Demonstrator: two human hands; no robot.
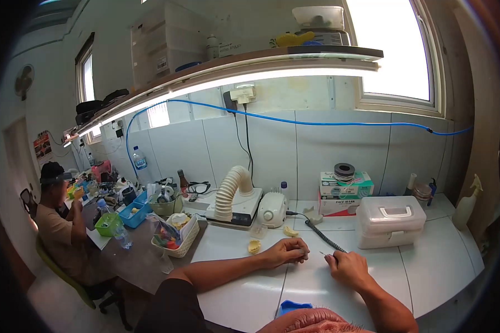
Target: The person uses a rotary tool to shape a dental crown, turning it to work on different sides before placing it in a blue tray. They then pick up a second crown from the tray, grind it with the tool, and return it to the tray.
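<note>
My left hand (286, 252) rests over the white tiled table with its fingers curled together; what they hold, if anything, is hidden. Facing it, my right hand (349, 267) is closed around a rotary handpiece, mostly covered by the fingers, its thin tip (322, 253) pointing toward the left hand. A dark coiled cord (326, 240) runs from behind the right hand to a white control box (273, 210). Two pale yellow dental models lie beyond my left hand: one model (254, 246) nearer, another model (290, 231) by the cord.
A ribbed hose (228, 191) rises from a white dust extractor (250, 208). Face mask boxes (344, 202) and a lidded white case (390, 222) stand at back right. A cream basket (184, 243) is left. A blue object (294, 306) lies close in front. A co-worker (61, 227) sits far left.
</note>
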